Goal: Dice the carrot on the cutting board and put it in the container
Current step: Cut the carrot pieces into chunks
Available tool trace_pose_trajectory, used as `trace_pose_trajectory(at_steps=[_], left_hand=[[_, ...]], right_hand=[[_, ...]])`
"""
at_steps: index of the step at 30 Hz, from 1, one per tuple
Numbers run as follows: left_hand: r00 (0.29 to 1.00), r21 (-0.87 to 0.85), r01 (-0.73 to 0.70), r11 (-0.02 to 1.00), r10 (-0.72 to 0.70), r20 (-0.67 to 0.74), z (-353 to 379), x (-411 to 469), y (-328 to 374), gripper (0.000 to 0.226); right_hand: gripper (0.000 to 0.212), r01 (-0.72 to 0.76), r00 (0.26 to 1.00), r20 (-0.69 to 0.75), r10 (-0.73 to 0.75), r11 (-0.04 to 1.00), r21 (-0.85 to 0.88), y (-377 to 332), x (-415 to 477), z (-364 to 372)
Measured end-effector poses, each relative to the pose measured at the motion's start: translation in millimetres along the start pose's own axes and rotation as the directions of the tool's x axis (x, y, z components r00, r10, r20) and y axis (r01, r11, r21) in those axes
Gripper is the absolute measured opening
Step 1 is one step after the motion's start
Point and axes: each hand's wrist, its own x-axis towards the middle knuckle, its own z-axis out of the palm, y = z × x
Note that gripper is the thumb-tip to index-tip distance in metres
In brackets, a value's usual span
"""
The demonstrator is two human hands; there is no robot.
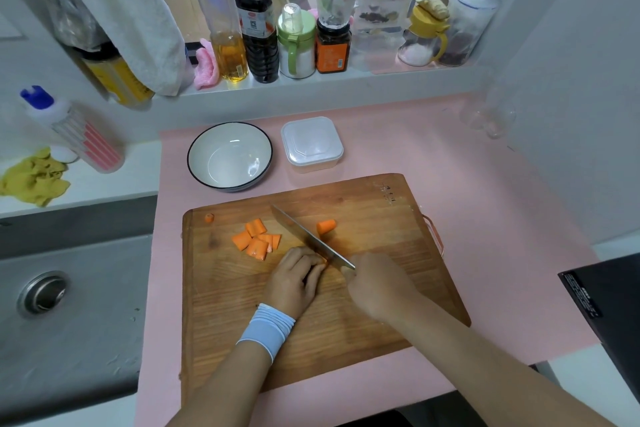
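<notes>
Right hand (377, 282) gripping knife (311, 239) handle, blade angled toward the cutting board's (363, 340) far-left corner. Left hand (294, 282) curled over a carrot piece (323, 261) mid-board. Cut chunks (257, 239) left of blade, one stub (326, 226) right. Lidded container (311, 143) beyond far edge.

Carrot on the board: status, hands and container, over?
Right hand grips knife, mid-cut. Left hand pins a carrot piece at the blade. Cut chunks lie on cutting board. Container lidded, no carrot visible inside; nothing in the way.
</notes>
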Motion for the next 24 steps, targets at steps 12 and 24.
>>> trace_pose_trajectory(at_steps=[12,24], left_hand=[[1.000,-0.019,0.005,1.000,-0.005,-0.005,-0.9,0.3,0.2,0.001],[1.000,-0.024,0.019,1.000,-0.018,0.014,-1.6,1.1,0.8,0.003]], right_hand=[[0.029,0.021,1.000,-0.011,-0.021,1.000,0.009,3.3,-13.1,-9.3],[0.022,0.013,1.000,0.001,-0.013,1.000,-0.026,0.0,-19.6,-11.0]])
